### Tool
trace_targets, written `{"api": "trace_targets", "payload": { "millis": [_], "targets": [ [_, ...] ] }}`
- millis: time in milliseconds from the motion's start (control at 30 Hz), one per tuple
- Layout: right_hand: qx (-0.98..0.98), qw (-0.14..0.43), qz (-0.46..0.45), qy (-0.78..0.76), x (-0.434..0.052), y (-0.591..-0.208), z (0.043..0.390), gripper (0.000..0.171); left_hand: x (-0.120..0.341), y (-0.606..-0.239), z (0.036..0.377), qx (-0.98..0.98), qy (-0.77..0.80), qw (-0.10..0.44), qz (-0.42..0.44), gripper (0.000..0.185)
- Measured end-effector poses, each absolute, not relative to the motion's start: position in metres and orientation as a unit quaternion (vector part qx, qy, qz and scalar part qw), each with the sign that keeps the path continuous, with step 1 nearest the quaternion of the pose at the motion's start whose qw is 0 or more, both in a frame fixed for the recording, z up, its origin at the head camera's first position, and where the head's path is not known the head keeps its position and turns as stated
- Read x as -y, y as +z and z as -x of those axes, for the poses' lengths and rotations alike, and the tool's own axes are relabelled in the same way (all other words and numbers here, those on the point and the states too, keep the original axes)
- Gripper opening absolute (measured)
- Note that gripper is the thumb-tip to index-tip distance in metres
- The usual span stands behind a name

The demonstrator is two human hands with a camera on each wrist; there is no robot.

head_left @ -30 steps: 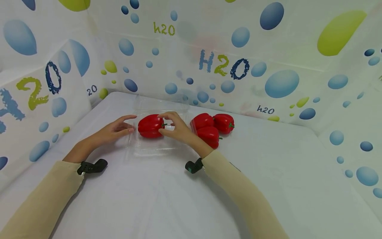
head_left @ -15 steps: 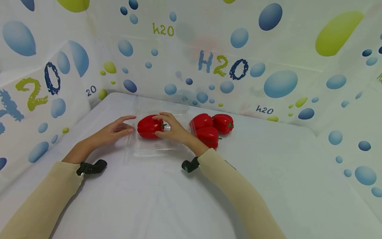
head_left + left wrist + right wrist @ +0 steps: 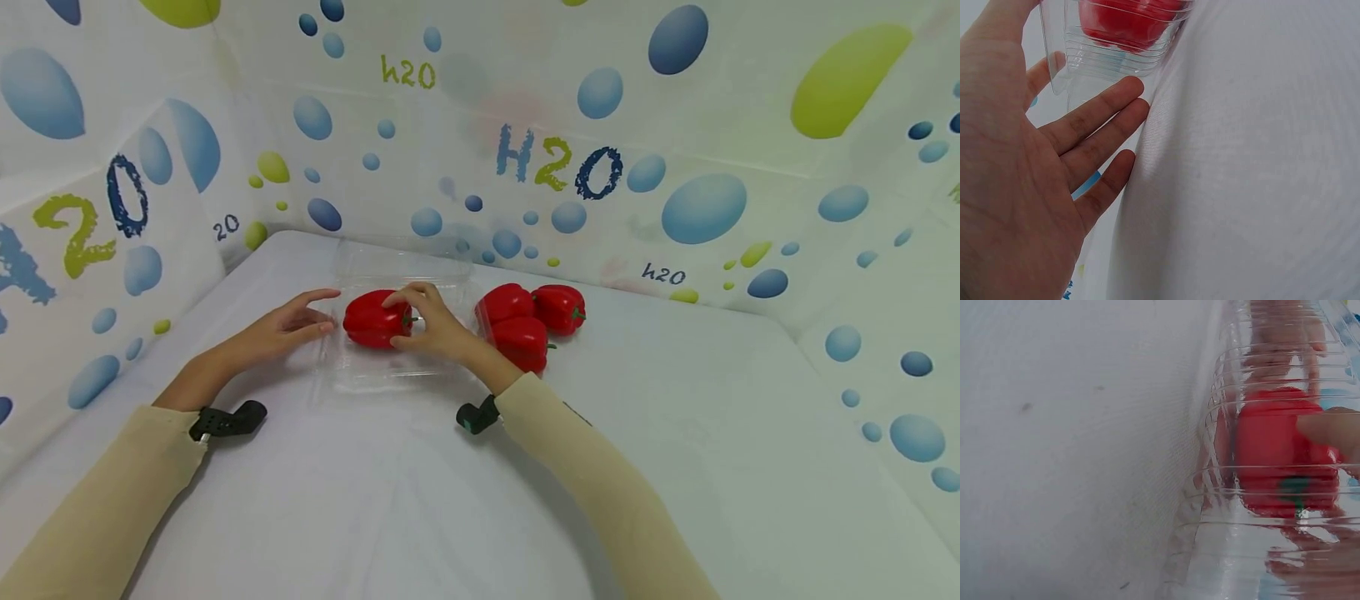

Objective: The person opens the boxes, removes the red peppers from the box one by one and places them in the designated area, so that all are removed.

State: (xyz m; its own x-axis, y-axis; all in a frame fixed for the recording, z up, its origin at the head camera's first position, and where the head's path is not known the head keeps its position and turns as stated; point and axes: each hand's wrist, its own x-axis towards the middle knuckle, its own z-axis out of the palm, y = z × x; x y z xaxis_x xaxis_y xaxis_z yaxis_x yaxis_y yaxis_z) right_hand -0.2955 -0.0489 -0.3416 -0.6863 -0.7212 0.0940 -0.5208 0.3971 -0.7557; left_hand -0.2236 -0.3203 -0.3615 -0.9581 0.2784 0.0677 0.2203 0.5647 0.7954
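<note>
Right hand (image 3: pixel 435 327) lower on pepper (image 3: pixel 375 319)

Red pepper (image 3: pixel 1129 22) cut by top edge — thumb contact hidden.

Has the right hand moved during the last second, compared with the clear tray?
Yes, slightly. The right hand has slid left over the clear tray, so its fingers now cover more of the red pepper inside it.
</note>
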Motion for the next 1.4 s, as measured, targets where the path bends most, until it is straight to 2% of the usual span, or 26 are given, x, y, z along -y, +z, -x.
{"api": "trace_targets", "payload": {
  "millis": [233, 1000, 1400],
  "targets": [
    [-0.826, 0.12, 0.361, -0.417, 0.048, -0.3421, 0.2949, 0.041, 0.3202, -0.3625, 0.2234, -0.887, 0.438, 0.03, -0.141, 0.061],
    [-0.81, 0.114, 0.401, -0.413, 0.0458, -0.3422, 0.2949, 0.04, 0.3194, -0.3629, 0.2225, -0.888, 0.437, 0.036, -0.138, 0.062],
    [-0.818, 0.106, 0.387, -0.412, 0.0439, -0.3415, 0.2937, 0.041, 0.3197, -0.363, 0.2233, -0.888, 0.437, 0.04, -0.134, 0.062]
  ]
}}
